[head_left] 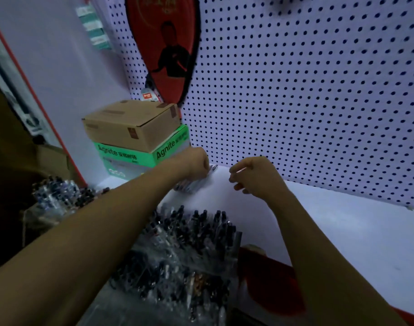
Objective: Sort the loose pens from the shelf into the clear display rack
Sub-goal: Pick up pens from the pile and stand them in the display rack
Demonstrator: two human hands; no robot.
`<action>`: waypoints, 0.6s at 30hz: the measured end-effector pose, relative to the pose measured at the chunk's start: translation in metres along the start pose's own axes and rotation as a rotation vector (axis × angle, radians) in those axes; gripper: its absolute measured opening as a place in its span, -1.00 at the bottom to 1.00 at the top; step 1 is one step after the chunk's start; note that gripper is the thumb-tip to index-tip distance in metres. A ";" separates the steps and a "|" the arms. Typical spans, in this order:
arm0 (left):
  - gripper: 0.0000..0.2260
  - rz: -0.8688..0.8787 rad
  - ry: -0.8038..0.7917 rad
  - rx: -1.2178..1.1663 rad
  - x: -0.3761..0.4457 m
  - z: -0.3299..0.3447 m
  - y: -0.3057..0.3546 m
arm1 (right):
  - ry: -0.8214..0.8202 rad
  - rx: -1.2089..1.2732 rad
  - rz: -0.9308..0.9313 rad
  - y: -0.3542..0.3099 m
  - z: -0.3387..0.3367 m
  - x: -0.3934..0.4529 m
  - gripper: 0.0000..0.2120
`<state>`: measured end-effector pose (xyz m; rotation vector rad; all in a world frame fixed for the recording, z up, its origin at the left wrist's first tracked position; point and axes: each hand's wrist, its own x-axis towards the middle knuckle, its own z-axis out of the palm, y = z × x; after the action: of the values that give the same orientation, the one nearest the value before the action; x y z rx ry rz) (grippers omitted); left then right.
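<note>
Green "Agnite" box beside left hand seemingly gripping loose pens; right hand curled, grip unclear.

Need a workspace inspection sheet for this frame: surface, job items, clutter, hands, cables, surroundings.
Surface: white shelf, partly bare.
Job's things: loose pens at the shelf back; clear rack in front, full of dark-capped pens.
Clutter: cardboard box stacked on green box; red object right of rack.
Hands: left hand on the loose pens, grip hidden; right hand curled, hold unclear.
Cables: nothing seen.
Surroundings: pegboard; red racket cover hanging.
</note>
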<state>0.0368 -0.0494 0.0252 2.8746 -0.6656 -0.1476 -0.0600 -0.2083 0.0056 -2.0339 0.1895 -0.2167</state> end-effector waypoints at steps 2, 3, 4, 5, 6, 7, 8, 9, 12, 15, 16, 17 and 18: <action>-0.81 -0.027 -0.013 0.098 0.009 0.011 0.003 | -0.010 0.052 0.052 0.008 0.001 0.004 -0.94; -0.83 -0.043 -0.019 0.131 0.012 0.016 0.004 | -0.007 0.069 0.069 0.011 0.001 0.006 -0.94; -0.88 -0.059 -0.024 0.159 0.015 0.021 0.003 | 0.000 0.078 0.081 0.014 -0.001 0.008 -0.94; -0.92 -0.069 -0.025 0.176 0.017 0.025 0.004 | 0.008 0.090 0.089 0.017 -0.002 0.009 -0.93; -0.92 -0.075 -0.036 0.179 0.018 0.028 0.003 | 0.017 0.105 0.095 0.019 -0.003 0.010 -0.93; -0.83 -0.070 -0.055 0.169 0.019 0.030 0.002 | 0.027 0.120 0.101 0.021 -0.004 0.010 -0.92; -0.69 -0.061 -0.079 0.158 0.020 0.031 0.002 | 0.034 0.128 0.105 0.023 -0.006 0.011 -0.92; -0.55 -0.054 -0.095 0.142 0.022 0.032 0.001 | 0.037 0.126 0.110 0.025 -0.008 0.011 -0.92; -0.43 -0.055 -0.132 0.112 0.020 0.035 0.000 | 0.020 0.097 0.135 0.031 -0.011 0.010 -0.91; -0.65 -0.013 -0.193 0.143 0.016 0.038 0.005 | -0.003 0.070 0.172 0.038 -0.011 0.007 -0.90; -0.69 0.002 -0.203 0.146 0.014 0.038 0.007 | -0.007 0.058 0.184 0.040 -0.011 0.006 -0.91; -0.71 0.016 -0.208 0.141 0.012 0.037 0.008 | -0.009 0.051 0.197 0.043 -0.011 0.005 -0.92; -0.71 0.025 -0.204 0.133 0.011 0.037 0.009 | -0.009 0.050 0.210 0.045 -0.012 0.005 -0.94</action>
<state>0.0380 -0.0679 -0.0099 3.0036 -0.7746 -0.4121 -0.0600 -0.2396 -0.0286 -1.9490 0.3856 -0.0797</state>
